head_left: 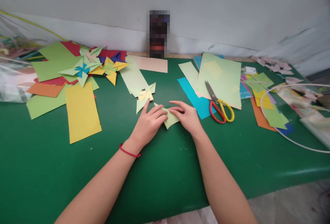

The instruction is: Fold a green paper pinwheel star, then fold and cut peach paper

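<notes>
A pale green piece of folded paper lies on the green table between my hands. My left hand presses its fingertips on the left end of the paper; its index finger stretches toward a pale green and cream folded paper pinwheel just beyond. With thumb and fingers together, my right hand pinches the paper's upper right edge. Both hands partly cover the paper, so its exact folds are hard to make out. Scissors with a red and a yellow handle lie to the right, partly on pale green sheets.
On the left, several coloured sheets lie piled near a yellow sheet, with finished paper pinwheels on top. A blue sheet is right of my hands. Paper scraps and a white loop occupy the far right. A blurred upright object leans on the wall.
</notes>
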`<action>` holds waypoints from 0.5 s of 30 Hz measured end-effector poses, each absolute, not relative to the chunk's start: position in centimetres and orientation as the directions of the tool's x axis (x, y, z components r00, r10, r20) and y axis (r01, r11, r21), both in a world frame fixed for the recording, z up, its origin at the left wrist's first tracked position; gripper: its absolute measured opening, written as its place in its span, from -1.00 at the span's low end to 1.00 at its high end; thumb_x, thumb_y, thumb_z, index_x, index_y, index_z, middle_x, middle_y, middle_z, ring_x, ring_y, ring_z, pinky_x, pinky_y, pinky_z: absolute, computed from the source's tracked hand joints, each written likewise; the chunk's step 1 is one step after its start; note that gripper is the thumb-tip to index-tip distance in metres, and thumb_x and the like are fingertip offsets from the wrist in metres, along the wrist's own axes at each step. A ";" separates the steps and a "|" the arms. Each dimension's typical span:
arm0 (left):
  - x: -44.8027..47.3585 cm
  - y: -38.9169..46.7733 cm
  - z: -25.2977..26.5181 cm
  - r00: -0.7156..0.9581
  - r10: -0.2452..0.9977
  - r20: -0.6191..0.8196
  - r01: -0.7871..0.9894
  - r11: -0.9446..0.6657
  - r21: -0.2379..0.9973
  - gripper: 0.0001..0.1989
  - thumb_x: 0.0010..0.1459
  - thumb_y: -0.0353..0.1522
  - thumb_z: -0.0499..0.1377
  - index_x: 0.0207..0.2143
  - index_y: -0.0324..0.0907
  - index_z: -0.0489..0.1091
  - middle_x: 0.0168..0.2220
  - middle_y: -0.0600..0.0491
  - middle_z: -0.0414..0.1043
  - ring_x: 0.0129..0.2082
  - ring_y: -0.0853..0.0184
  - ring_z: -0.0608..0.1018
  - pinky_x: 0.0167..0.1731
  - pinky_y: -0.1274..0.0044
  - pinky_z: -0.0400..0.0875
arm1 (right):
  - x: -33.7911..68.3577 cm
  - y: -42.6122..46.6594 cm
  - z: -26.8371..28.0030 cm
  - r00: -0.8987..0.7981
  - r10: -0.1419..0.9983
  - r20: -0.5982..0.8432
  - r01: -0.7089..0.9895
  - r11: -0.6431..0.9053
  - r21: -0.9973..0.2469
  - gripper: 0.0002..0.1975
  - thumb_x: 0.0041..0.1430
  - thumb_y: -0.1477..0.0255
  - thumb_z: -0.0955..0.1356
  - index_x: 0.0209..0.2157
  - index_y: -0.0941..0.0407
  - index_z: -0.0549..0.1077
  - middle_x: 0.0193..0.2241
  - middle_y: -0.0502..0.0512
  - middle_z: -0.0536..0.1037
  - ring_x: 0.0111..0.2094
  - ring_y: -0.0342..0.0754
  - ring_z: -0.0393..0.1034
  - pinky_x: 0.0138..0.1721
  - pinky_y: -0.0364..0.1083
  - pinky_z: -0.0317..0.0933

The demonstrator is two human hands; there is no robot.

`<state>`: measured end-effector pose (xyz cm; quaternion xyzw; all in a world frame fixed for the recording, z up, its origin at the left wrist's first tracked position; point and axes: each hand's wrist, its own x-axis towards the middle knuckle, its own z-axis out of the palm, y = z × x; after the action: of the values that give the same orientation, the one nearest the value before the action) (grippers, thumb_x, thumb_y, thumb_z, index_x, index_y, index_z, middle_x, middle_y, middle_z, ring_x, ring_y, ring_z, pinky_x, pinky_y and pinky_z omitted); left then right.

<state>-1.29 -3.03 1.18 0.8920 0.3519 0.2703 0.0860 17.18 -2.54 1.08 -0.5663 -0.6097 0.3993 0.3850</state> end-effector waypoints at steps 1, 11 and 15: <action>-1.3 -3.1 1.2 0.613 0.672 0.414 0.582 -0.739 0.339 -0.78 0.20 -0.50 -0.03 -0.30 -0.10 0.38 -0.18 0.07 0.48 0.01 0.26 0.40 0.18 0.10 -0.14 | 17.2 -2.5 1.0 -0.082 0.996 0.032 0.398 0.062 -0.915 -0.71 0.09 0.40 0.32 -0.10 0.04 0.41 -0.35 0.01 0.59 -0.26 -0.07 0.48 -0.14 -0.05 0.30; -1.0 -3.3 1.2 0.617 0.717 0.324 0.615 -0.696 0.370 -0.79 0.25 -0.40 -0.05 -0.34 -0.22 0.36 -0.32 0.00 0.43 -0.31 0.33 0.43 -0.28 0.47 0.34 | 17.2 -2.8 0.9 -0.120 0.932 0.343 0.749 0.312 -0.585 -0.85 0.17 0.47 0.26 -0.32 0.07 0.47 -0.35 0.10 0.50 -0.26 0.01 0.35 -0.17 0.03 0.24; -1.0 -3.3 1.2 0.622 0.713 0.324 0.611 -0.701 0.369 -0.77 0.25 -0.38 -0.06 -0.35 -0.22 0.36 -0.34 -0.01 0.42 -0.32 0.32 0.42 -0.27 0.45 0.31 | 17.8 -2.9 0.8 -0.221 0.939 0.262 0.634 0.342 -0.693 -0.85 0.18 0.47 0.25 -0.29 0.07 0.45 -0.35 0.06 0.49 -0.29 -0.06 0.38 -0.25 -0.06 0.28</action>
<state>-0.99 -3.33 1.16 0.8936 0.3703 0.2276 0.1122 17.83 -2.86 0.81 -0.5264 -0.7475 0.2274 0.3353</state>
